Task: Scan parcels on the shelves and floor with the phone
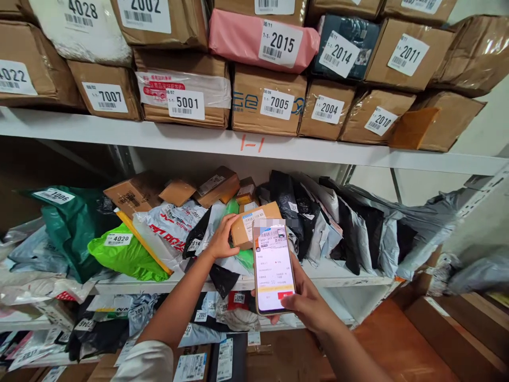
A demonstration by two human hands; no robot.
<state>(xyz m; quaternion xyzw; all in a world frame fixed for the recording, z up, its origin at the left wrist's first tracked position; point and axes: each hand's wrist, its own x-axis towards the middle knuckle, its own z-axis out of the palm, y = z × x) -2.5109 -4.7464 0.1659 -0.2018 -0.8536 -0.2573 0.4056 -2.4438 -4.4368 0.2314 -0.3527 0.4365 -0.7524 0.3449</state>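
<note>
Gripping a small box, left fingers; right fingers clasp phone.

Both arms out in front: one hand at full reach, the other held close.

The left arm rises from the lower left, forearm bare and almost straight. The left hand is stretched well forward, its back turned up, fingers curled in a grip and thumb spread to the side. The right arm comes in from the lower right. The right hand sits nearer the body, palm up, fingers wrapped round from beneath in a firm hold.
</note>
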